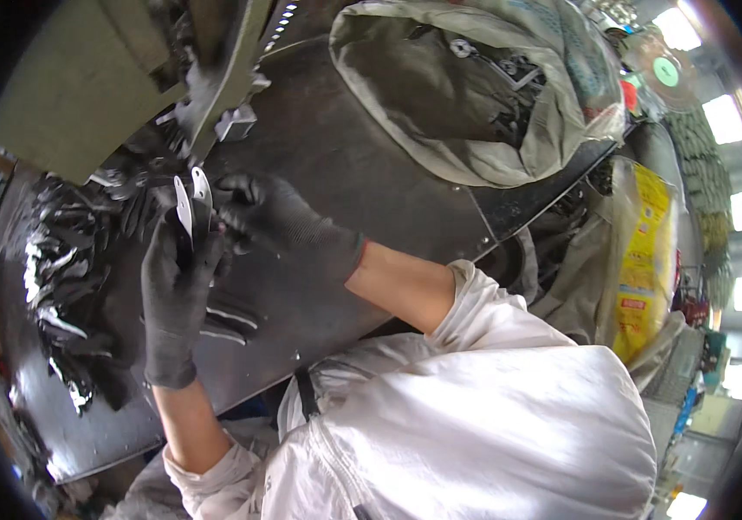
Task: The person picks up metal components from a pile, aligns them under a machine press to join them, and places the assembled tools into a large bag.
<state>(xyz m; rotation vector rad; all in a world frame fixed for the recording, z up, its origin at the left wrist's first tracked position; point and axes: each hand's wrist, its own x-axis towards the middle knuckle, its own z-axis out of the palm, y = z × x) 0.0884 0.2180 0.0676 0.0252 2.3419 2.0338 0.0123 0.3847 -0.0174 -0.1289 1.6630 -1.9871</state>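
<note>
In my gloved left hand (171, 299) are two thin metal plates (184, 208) with rounded ends and small holes, standing upright from between the thumb and fingers. My right hand (280, 217), also in a dark glove, is just right of the plates, fingers curled in. Whether it touches the plates or pinches a small part is hidden. Below the hands, a few narrow metal strips (230, 328) lie on the dark metal tabletop (319, 139). A heap of shiny dark metal pieces (63, 260) spreads to the left of my left hand.
A green-grey machine (68, 78) stands over the far left of the table, its metal block (235, 124) beyond my hands. At the far right, a wide-mouthed woven sack (466, 165) holds metal parts (518, 74). A yellow-and-clear bag (644, 251) sits past the table's right edge.
</note>
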